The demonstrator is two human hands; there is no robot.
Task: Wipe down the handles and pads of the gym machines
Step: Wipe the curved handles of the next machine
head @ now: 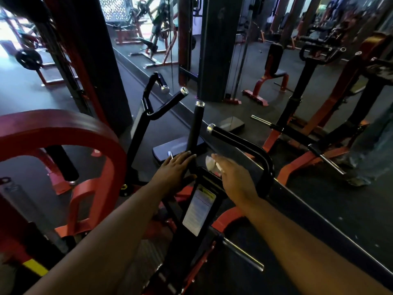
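Left hand [175, 170] lies flat, fingers together, on the black machine frame [191, 209] at the foot of the upright handle [195, 126]. Right hand [231, 177] hovers just beside it, pinching a white cloth [211, 163] near the curved handle [240, 140].

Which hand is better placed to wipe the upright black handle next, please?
The right hand, probably. It holds the white cloth and sits just beside the base of the upright handle. The left hand carries no cloth and rests flat near the handle's base.
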